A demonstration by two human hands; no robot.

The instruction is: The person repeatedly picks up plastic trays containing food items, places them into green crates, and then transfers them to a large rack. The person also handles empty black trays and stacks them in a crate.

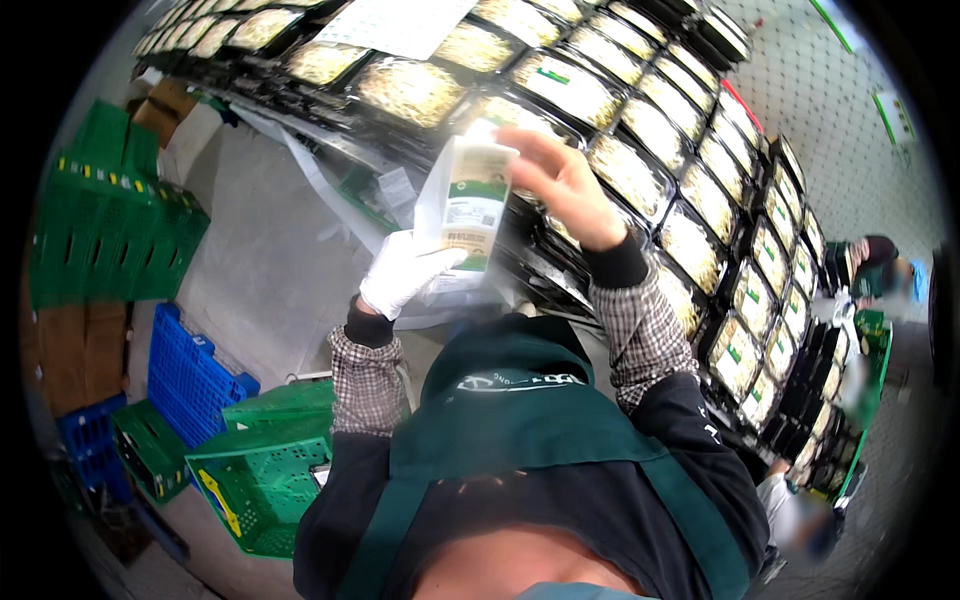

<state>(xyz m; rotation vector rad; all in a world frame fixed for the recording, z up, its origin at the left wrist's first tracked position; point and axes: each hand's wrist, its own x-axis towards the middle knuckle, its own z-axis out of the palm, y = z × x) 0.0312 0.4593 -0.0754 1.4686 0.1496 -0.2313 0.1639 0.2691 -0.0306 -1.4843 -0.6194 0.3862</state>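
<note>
My left hand [406,274], in a white glove, is closed around the lower end of a stack of labels [478,200] on white backing, held upright in front of my chest. The labels carry green and beige print. My bare right hand [572,188] is at the upper right edge of the stack. Its fingers are smeared by motion, so whether they grip a label is unclear. Beyond both hands lie clear-lidded black trays [408,92] of pale, shredded-looking food. Some, such as a tray [566,88] past my right hand, bear a green-and-white label.
White paper sheets [395,22] lie over the far trays. Green crates [120,240] are stacked at the left, with a blue crate [190,375] and an open green crate [265,490] nearer me. Co-workers [870,270] are at the right, partly blurred.
</note>
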